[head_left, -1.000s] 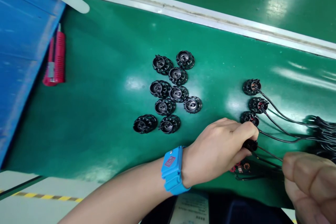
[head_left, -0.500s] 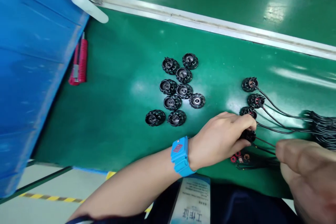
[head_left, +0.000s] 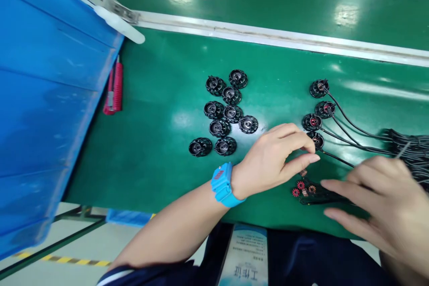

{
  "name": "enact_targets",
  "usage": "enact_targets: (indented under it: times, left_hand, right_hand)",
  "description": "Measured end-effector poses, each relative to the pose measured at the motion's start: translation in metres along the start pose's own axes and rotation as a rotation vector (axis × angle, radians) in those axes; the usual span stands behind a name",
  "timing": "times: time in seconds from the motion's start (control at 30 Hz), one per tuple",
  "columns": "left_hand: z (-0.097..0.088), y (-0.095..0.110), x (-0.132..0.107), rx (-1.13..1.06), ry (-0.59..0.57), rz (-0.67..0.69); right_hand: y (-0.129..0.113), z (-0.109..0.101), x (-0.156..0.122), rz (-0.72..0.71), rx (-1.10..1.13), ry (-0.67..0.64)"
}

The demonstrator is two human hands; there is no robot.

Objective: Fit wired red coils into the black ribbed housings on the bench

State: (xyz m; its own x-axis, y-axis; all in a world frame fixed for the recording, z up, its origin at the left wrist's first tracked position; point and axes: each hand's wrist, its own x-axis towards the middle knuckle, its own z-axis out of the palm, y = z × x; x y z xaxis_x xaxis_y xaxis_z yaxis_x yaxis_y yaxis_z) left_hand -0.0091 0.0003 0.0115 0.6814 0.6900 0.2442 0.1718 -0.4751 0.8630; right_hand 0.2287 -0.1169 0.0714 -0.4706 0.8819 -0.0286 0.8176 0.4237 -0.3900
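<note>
A: Where is the piece being handled?

B: It's a round black slotted plastic cap with a thin black cable running out of it, and it sits right at the fingertips of the left hand.

A: Is that hand clamped on it?

B: No, the grip is parted, with a gap between thumb and forefinger. The forefinger overlaps the cap's near edge, but I can't tell whether they touch. The thumb is just below it.

A: And the right hand?

B: Well apart from the cap, down to its right. Thumb and forefinger are spread wide. A thin grey rod shows behind the knuckles; whether the curled fingers hold it, I can't tell.

A: What lies around the cap?

B: Just above it, three more corded black caps stand in a loose column, their cables leading right to a thick bundle of black cable. Below, between the hands, are small red rings and a copper-coloured ring.

A: Further out?

B: Left of the corded ones, nine black caps without cords are clustered on the green worktop. Well beyond those, a red-handled tool lies beside a blue panel.

A: Anything worn?

B: A bright blue wristband on the left wrist.
</note>
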Motion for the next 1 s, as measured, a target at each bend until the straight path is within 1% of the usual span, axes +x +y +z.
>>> enact_targets:
  times: [0.07, 0.17, 0.27, 0.33, 0.37, 0.47, 0.5, 0.57, 0.67, 0.73, 0.87, 1.0]
  left_hand:
    - [-0.002, 0.003, 0.001, -0.097, -0.060, -0.029]
    - [-0.004, 0.006, 0.003, -0.207, -0.209, -0.080]
    - [-0.007, 0.006, 0.003, -0.358, -0.379, -0.183]
    - [-0.007, 0.005, 0.002, -0.540, -0.436, -0.270]
    - [-0.007, 0.005, 0.001, -0.657, -0.440, -0.315]
    - [-0.003, 0.003, -0.002, -1.008, -0.418, -0.429]
    - [-0.001, 0.003, -0.003, -1.090, -0.411, -0.459]
    - [0.002, 0.003, -0.004, -1.188, -0.394, -0.502]
    - [0.005, 0.004, -0.005, -1.233, -0.333, -0.556]
    - [0.007, 0.006, -0.005, -1.252, -0.261, -0.565]
    - [0.009, 0.009, -0.004, -1.222, -0.139, -0.501]
    - [0.008, 0.011, -0.003, -1.110, -0.077, -0.440]
  right_hand:
    - [-0.001, 0.010, 0.009, -0.033, -0.017, -0.052]
    - [-0.001, 0.016, 0.016, -0.061, 0.076, -0.060]
    - [0.003, 0.008, 0.015, -0.092, 0.159, -0.018]
    - [0.006, 0.002, 0.013, -0.082, 0.192, 0.033]
    - [0.007, -0.001, 0.013, -0.062, 0.204, 0.063]
    - [0.010, -0.004, 0.012, 0.001, 0.224, 0.145]
    - [0.010, -0.004, 0.011, 0.014, 0.226, 0.169]
    - [0.011, -0.003, 0.011, 0.019, 0.226, 0.192]
    - [0.011, -0.001, 0.009, 0.020, 0.221, 0.197]
    - [0.012, 0.001, 0.010, 0.028, 0.236, 0.195]
    - [0.012, 0.006, 0.016, 0.066, 0.237, 0.268]
    - [0.009, 0.011, 0.026, 0.081, 0.214, 0.338]
